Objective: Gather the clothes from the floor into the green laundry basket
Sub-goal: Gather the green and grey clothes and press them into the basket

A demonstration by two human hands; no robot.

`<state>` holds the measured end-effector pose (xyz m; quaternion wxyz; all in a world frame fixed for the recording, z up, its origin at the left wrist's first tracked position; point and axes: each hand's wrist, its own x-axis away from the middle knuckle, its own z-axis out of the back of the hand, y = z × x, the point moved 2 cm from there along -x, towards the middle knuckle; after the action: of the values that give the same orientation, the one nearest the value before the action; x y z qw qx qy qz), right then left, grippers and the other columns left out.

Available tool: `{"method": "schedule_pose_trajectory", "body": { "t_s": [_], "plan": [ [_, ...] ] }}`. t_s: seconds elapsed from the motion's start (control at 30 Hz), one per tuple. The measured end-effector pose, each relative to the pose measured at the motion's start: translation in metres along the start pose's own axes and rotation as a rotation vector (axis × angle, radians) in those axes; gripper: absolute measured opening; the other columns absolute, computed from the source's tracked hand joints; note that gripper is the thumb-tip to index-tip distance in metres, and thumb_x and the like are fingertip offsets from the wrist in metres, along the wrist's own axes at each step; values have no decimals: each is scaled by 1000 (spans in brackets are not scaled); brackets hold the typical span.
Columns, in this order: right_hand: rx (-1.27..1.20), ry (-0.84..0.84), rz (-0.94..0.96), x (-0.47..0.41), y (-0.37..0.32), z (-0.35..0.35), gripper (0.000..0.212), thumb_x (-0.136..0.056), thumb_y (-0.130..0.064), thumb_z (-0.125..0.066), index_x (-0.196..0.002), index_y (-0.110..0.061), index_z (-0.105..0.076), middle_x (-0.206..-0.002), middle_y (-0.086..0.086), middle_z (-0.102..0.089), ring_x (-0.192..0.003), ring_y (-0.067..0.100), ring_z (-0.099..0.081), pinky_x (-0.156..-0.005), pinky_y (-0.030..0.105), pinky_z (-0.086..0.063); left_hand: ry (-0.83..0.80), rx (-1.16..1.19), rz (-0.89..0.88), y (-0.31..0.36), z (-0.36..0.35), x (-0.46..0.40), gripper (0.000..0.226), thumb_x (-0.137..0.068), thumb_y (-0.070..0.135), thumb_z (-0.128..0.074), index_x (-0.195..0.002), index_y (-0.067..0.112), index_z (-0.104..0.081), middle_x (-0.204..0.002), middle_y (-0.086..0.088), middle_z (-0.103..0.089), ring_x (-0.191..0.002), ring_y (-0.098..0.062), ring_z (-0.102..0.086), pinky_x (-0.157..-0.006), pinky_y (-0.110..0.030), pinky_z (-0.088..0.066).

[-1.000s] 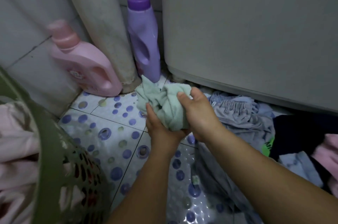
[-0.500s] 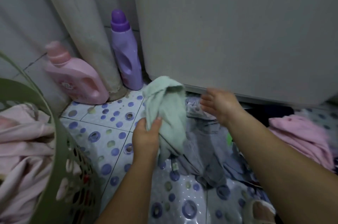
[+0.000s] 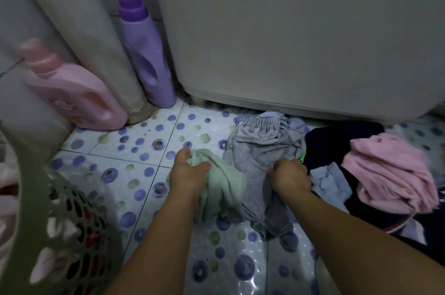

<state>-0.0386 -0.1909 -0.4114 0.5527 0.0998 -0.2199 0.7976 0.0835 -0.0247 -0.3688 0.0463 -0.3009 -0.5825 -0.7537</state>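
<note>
Left hand (image 3: 186, 174) gripping bunched green cloth (image 3: 222, 181) low over floor. Right hand (image 3: 290, 175) clenched on grey garment (image 3: 260, 150), just right of cloth. Green laundry basket (image 3: 38, 198) near left, pink clothes inside. Pink garment (image 3: 390, 174) and dark clothes (image 3: 337, 145) far right, on floor. Best: gather grey folds fully, lift both together, swing left over rim, avoid trailing ends.

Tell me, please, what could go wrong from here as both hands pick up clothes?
The grey garment under the right hand lies tangled with the dark clothes, so lifting it may drag those along. The mint cloth hangs loosely from the left hand and could slip before reaching the green laundry basket.
</note>
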Motion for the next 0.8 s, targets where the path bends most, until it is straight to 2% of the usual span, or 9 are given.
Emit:
{"method": "schedule_pose_trajectory", "body": {
  "t_s": [0.1,0.17,0.23,0.33,0.43,0.5,0.57,0.7,0.8],
  "plan": [
    [-84,15,21,-3,-6,10,23,-91,-32,-49,-102,-15,-62,-126,15,-49,-117,37,-46,-98,42,-42,-22,-15,-51,6,3,-2,56,-91,4,-56,-141,27,-43,-139,-7,-48,-116,-27,-55,-104,-42,-46],
    [-268,48,66,1,-20,27,20,-91,-33,-50,-80,-17,-55,-115,15,-56,-104,33,-55,-83,34,-46,-12,-44,-62,12,5,-3,48,-92,4,-53,-135,25,-50,-121,-4,-57,-92,-18,-58,-92,-33,-50],
    [-429,85,132,7,-40,49,26,-92,-27,-48,-67,-18,-45,-95,12,-58,-86,26,-55,-66,27,-39,0,-63,-71,19,5,0,40,-93,5,-51,-129,23,-56,-106,-1,-57,-80,-14,-53,-86,-30,-47],
    [-656,166,176,28,-66,90,29,-90,-26,-47,-63,-19,-41,-76,5,-54,-75,24,-51,-66,31,-38,40,-108,-141,29,6,14,40,-93,6,-50,-129,25,-56,-112,2,-51,-96,-15,-51,-92,-26,-44],
    [-855,167,272,63,-82,131,29,-91,-20,-49,-64,-20,-37,-61,-2,-43,-58,15,-39,-55,28,-32,51,-177,-224,47,9,47,43,-93,8,-50,-131,26,-53,-122,1,-53,-93,-13,-51,-85,-22,-40],
    [-897,158,363,88,-88,154,31,-91,-16,-49,-63,-20,-36,-59,-3,-40,-53,11,-34,-49,24,-29,-2,-201,-283,61,11,72,48,-91,8,-53,-135,26,-49,-133,-3,-52,-93,-13,-54,-85,-22,-41],
    [-938,140,446,117,-92,175,32,-91,-14,-50,-63,-20,-37,-58,-4,-40,-52,10,-34,-49,22,-29,-101,-255,-363,77,12,101,58,-87,9,-59,-141,25,-42,-140,-2,-46,-108,-12,-51,-91,-20,-39],
    [-972,51,627,172,-105,206,34,-90,-12,-54,-61,-20,-39,-56,-4,-40,-50,8,-34,-49,22,-28,-244,-362,-483,104,14,145,109,-59,44,-84,-149,31,-24,-153,-2,-28,-138,-17,-35,-112,-29,-34],
    [-982,-44,774,212,-115,223,34,-90,-8,-57,-62,-20,-41,-58,-2,-44,-52,8,-38,-50,20,-33,-80,-349,-578,121,23,165,105,-43,61,-75,-136,27,-42,-134,-8,-49,-119,-25,-54,-100,-39,-49]
  ]
}}
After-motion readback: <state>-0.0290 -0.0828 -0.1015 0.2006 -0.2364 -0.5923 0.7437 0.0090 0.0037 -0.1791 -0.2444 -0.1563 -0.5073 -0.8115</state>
